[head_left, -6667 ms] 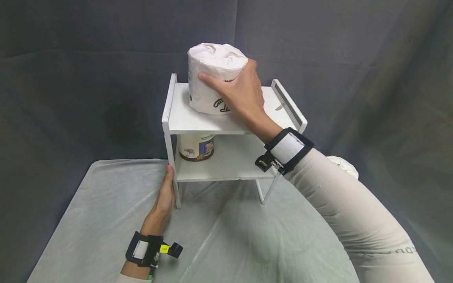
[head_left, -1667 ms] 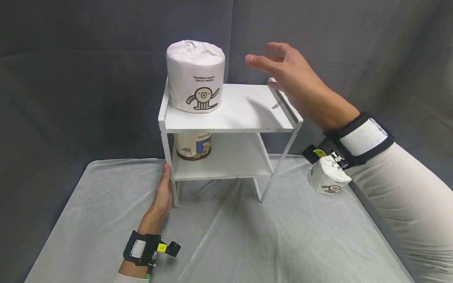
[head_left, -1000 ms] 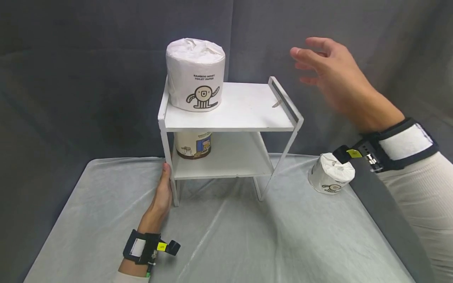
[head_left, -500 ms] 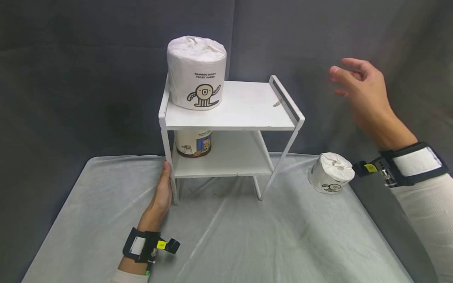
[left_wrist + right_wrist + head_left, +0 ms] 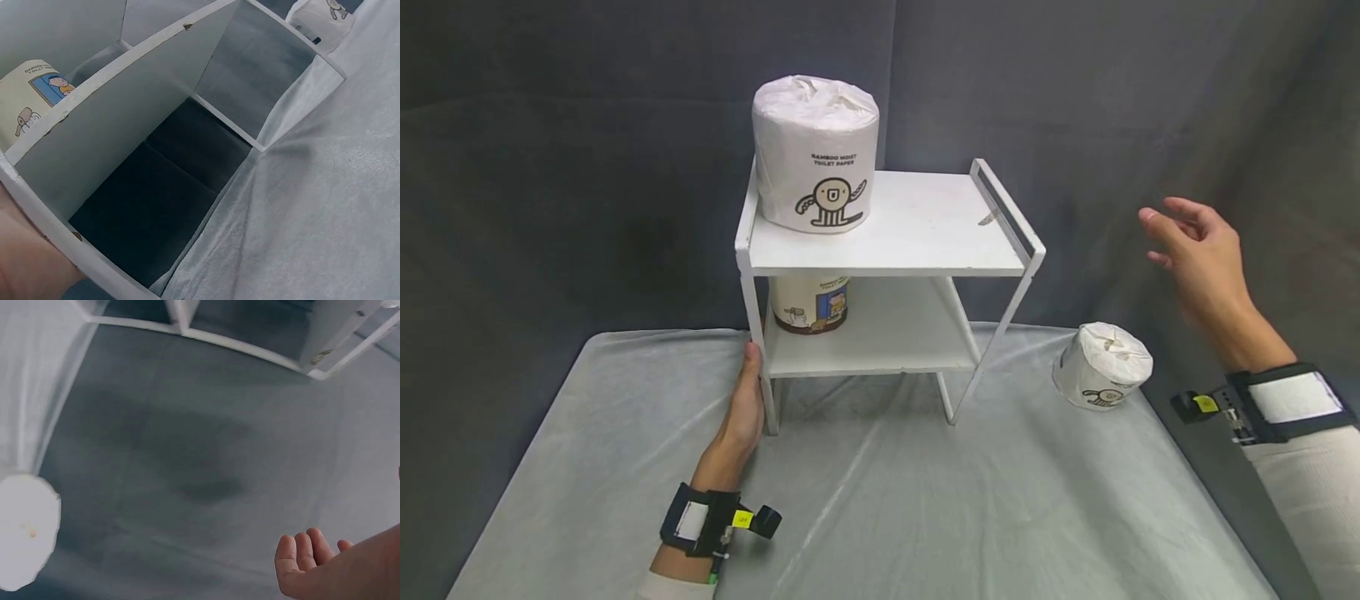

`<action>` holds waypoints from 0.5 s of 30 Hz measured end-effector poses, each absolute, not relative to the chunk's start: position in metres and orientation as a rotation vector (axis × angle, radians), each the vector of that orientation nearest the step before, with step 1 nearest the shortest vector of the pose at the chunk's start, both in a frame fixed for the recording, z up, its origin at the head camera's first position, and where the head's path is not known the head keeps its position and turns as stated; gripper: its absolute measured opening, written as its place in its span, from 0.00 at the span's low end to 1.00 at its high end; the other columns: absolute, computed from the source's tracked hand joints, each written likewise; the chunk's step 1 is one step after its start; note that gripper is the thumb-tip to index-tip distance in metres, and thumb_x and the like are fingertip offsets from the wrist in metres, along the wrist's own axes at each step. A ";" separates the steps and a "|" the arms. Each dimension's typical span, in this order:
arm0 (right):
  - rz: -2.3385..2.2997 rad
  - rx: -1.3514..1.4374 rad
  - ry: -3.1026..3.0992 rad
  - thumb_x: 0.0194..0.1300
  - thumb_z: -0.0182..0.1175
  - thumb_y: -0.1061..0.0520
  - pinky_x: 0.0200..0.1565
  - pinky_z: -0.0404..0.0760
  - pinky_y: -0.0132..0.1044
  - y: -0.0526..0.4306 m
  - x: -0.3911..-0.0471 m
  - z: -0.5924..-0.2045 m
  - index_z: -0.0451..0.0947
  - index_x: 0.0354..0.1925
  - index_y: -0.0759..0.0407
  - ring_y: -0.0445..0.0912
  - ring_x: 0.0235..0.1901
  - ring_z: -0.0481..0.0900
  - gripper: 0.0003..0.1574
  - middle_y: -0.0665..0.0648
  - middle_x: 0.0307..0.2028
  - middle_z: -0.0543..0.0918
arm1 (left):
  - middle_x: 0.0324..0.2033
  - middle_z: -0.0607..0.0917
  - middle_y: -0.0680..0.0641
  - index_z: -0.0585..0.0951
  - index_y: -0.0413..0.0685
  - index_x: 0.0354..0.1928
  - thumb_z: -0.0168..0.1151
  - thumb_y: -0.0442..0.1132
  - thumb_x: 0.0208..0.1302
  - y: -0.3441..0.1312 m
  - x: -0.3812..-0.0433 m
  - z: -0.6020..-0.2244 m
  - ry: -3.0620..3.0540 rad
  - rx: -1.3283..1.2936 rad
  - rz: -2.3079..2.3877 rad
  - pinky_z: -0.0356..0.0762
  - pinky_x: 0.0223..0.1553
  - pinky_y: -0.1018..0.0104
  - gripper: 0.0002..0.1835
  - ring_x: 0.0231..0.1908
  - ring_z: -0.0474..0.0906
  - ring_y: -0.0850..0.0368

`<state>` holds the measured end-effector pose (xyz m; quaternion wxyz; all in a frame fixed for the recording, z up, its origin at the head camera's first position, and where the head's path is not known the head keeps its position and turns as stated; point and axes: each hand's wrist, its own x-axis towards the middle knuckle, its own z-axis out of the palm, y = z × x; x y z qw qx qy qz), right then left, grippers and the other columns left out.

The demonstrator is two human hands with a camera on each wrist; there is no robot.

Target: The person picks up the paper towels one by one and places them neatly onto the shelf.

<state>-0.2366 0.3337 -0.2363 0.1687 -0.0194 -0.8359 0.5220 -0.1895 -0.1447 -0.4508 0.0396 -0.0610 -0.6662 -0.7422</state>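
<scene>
We see the right hand (image 5: 1206, 258) out to the right of the white two-tier shelf (image 5: 925, 221), well apart from it and lower than a moment ago, when it was closer to the top board. It holds nothing: thumb and fingers bend loosely, with a narrow gap between them. That leaves the large white paper-wrapped cylindrical roll (image 5: 816, 154) standing upright unaided at the left end of the shelf's top, and we judge it steady there. The left hand (image 5: 743, 417) stays against the shelf's left leg, thumb pointing up; its other fingers are hidden, so we cannot tell whether they wrap the leg or only press it.

On the shelf's lower board, at the left, stands a cream cylinder (image 5: 808, 304) with a dark brown base band and a cartoon print. To the right of the shelf, a second white paper-wrapped roll (image 5: 1101, 367) sits on the pale grey cloth (image 5: 880, 500), its crinkled wrapping gathered at the top.

The shelf's boards look flat and smooth, its legs slim, with a small brown scuff near the right rim. Beneath it the cloth shows long creases.
</scene>
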 end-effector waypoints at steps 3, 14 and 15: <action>1.417 -0.112 -2.406 0.67 0.57 0.41 0.66 0.67 0.38 0.344 -0.237 -0.253 0.54 0.76 0.52 0.44 0.64 0.67 0.46 0.48 0.61 0.69 | 0.77 0.27 0.47 0.29 0.51 0.78 0.23 0.69 0.70 -0.145 -0.190 -0.450 -2.040 -0.198 -2.270 0.15 0.70 0.49 0.45 0.74 0.18 0.56; 1.254 -0.256 -2.502 0.63 0.59 0.35 0.70 0.56 0.57 0.376 -0.235 -0.318 0.39 0.79 0.51 0.57 0.74 0.51 0.60 0.64 0.76 0.52 | 0.77 0.28 0.45 0.30 0.48 0.78 0.25 0.69 0.70 -0.146 -0.191 -0.452 -1.988 -0.222 -2.282 0.16 0.70 0.50 0.46 0.74 0.19 0.55; 1.236 -0.269 -2.507 0.62 0.59 0.34 0.70 0.55 0.57 0.380 -0.234 -0.324 0.38 0.79 0.50 0.57 0.74 0.50 0.61 0.63 0.76 0.52 | 0.77 0.28 0.46 0.30 0.48 0.78 0.25 0.69 0.70 -0.146 -0.191 -0.452 -1.993 -0.221 -2.284 0.16 0.70 0.51 0.46 0.74 0.19 0.55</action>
